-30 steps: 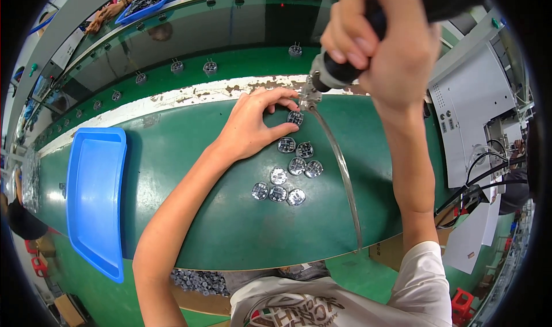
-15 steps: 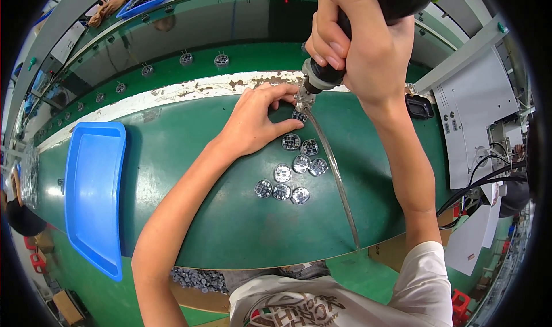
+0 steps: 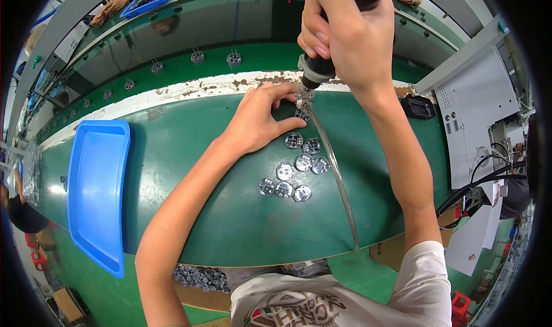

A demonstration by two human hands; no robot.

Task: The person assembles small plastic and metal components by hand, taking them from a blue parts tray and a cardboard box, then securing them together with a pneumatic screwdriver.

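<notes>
Nearest, the person's pale shirt (image 3: 287, 301) carries brown block lettering and a rounded graphic, cut off by folds. Just beyond it, below the counter's near edge, sits a heap of small grey pieces (image 3: 201, 278). The green counter (image 3: 241, 241) bows across the view, with a broad stretch of surface between that edge and eight loose clear-rimmed round parts (image 3: 284, 189), clustered near its middle. At left, a blue tray (image 3: 98, 194) reaches past the near edge; more green surface runs from it to the left forearm. Beyond the cluster, the left hand (image 3: 256, 120) has a narrow grip, thumb and fingers around one round part (image 3: 301, 115), partly hidden under the metal tip of a black power tool (image 3: 319, 71). The right hand (image 3: 356, 45) wraps the tool's body, and a clear tube (image 3: 339, 177) trails from its tip to the near edge. At right lies a small black box (image 3: 418, 106), near a grey machine (image 3: 474, 108). Past a chipped white strip (image 3: 172, 93), a green belt (image 3: 178, 71) carries pronged pieces (image 3: 197, 56). Farthest, a co-worker's hand (image 3: 106, 10) rests beside another blue tray (image 3: 135, 12).
</notes>
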